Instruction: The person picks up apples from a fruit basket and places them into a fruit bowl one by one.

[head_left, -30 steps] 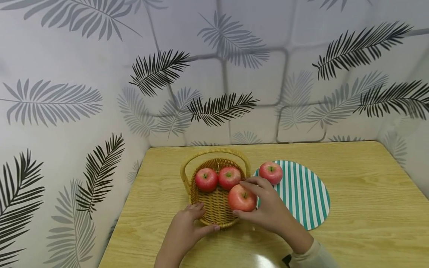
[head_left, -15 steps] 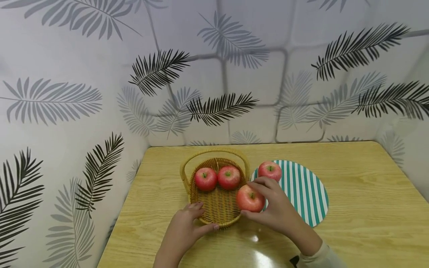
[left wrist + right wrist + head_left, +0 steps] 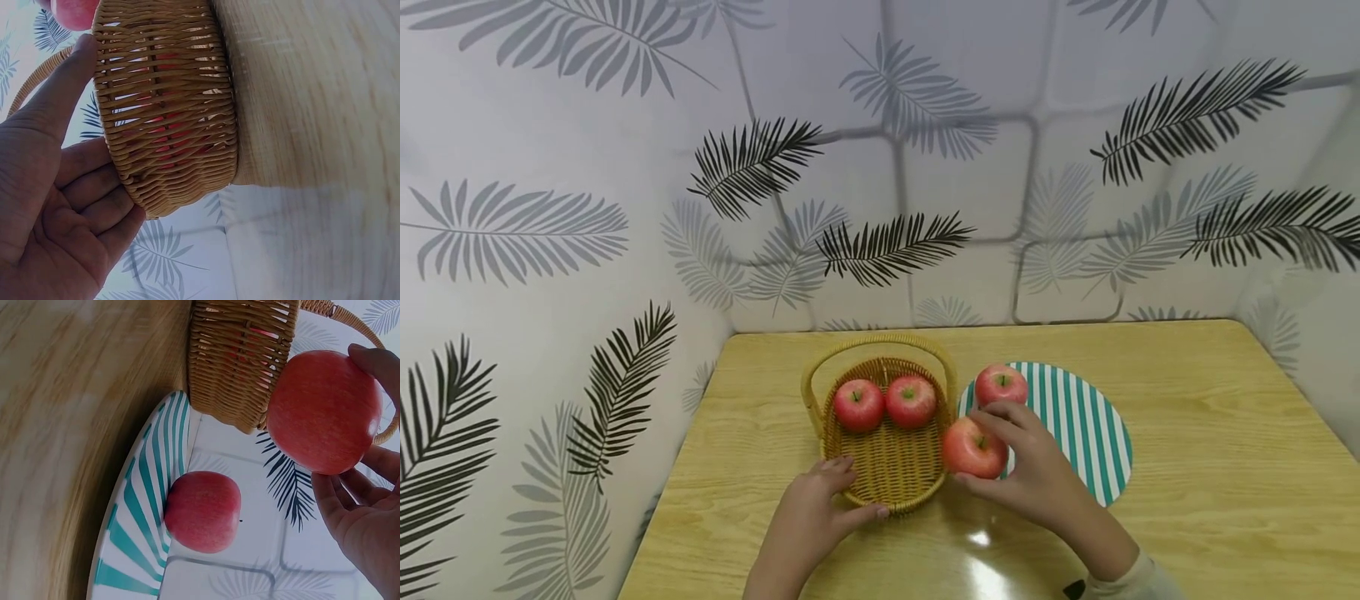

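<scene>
The right hand is clamped on a pinkish-red apple, thumb at the near side and fingers curved over the far side. That held apple is up off the table, beside the right rim of a wicker basket and over the left edge of a round mat striped in green and white; whether it touches the rim I cannot tell. The left hand grips the basket's near left rim, the thumb on the front edge and the other fingers bent at the side (their tips are hidden behind the wicker in the left wrist view). Inside the basket, toward the back, two red apples sit side by side: the left one and the right one, both with short stems facing up. The basket's arched handle rises behind them. A fourth apple rests on the mat's far left part, just beyond the right hand's fingers. The table has a pale wood grain, with bright reflections near its front. Behind it, the white-grey wall carries black and grey leaf prints.
</scene>
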Tool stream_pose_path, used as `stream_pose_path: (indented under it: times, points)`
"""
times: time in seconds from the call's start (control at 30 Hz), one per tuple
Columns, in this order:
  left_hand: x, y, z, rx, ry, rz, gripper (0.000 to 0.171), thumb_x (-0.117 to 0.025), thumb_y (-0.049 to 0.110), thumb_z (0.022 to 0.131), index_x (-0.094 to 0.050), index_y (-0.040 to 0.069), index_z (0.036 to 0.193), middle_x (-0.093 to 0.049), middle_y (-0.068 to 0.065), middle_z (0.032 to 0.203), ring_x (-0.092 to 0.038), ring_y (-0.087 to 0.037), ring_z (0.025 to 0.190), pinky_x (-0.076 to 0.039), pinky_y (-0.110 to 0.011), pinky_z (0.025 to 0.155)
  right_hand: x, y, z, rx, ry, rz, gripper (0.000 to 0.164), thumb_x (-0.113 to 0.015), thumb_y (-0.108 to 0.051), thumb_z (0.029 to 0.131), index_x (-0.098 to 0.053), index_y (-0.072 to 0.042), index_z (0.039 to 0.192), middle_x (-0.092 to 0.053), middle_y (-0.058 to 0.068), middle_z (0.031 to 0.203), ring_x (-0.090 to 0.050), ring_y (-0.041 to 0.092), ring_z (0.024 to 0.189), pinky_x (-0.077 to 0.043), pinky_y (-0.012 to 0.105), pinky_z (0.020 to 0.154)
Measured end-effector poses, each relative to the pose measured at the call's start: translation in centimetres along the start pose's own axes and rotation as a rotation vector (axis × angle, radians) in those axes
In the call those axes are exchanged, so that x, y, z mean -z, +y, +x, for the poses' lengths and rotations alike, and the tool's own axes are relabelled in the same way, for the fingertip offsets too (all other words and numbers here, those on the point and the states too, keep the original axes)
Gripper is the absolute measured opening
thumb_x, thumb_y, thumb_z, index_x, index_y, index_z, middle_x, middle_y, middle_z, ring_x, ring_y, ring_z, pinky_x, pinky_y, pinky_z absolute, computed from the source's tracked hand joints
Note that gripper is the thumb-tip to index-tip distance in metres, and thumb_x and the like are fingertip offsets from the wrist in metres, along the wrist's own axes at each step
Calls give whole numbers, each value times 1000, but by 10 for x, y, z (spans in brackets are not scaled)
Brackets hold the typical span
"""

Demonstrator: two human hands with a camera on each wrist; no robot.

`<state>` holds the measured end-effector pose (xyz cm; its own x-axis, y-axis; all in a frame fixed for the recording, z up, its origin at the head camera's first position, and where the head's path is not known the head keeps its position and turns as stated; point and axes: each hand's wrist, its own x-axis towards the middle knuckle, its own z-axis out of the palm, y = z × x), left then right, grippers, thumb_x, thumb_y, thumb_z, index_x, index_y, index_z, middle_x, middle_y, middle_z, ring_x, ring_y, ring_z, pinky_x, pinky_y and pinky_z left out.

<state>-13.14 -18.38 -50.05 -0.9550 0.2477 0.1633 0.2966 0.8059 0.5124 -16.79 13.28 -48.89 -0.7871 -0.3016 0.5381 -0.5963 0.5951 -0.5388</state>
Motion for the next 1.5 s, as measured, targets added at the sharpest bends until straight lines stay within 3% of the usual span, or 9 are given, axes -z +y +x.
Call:
stream_pose_path:
  times: [0.17, 0.37, 0.6, 1.03, 1.5]
  points:
    - [-1, 0, -1, -6, 10, 15, 64, -89, 53, 80, -81, -1, 114, -76, -17, 129, -72, -34, 125, -55, -53, 110, 2, 3, -4, 1, 3, -10, 69, -103, -27, 66, -76, -10, 126, -65, -1, 127, -60, 18, 116, -57, 40, 93]
    - [0, 0, -2, -8, 2, 12, 65, -88, 54, 81, -81, -1, 114, -75, -17, 130, -71, -35, 126, -54, -54, 111, 5, 8, -9, -37, -18, -47, 69, -103, -29, 66, -76, -8, 126, -66, 4, 125, -62, 22, 118, -60, 49, 93]
    - [0, 1, 0, -1, -7, 9, 68, -87, 56, 82, -80, -2, 117, -74, -18, 132, -70, -35, 127, -53, -54, 113, 10, 17, -16, -94, -47, -71, 67, -102, -32, 68, -76, -7, 124, -66, 6, 129, -62, 25, 119, -60, 52, 93]
    - [1, 3, -1, -18, 8, 12, 66, -89, 50, 81, -79, -4, 117, -74, -19, 131, -70, -35, 127, -50, -53, 116, 25, 40, -19, -154, -69, -105, 63, -100, -29, 71, -76, -6, 125, -67, 8, 123, -63, 25, 109, -63, 43, 82]
    - [0, 2, -2, -13, 12, 10, 69, -88, 52, 82, -78, -5, 119, -73, -19, 134, -69, -34, 130, -50, -54, 116, 46, 66, -16, -271, -108, -120, 66, -98, -33, 76, -73, 2, 127, -65, 20, 127, -63, 38, 111, -64, 55, 85]
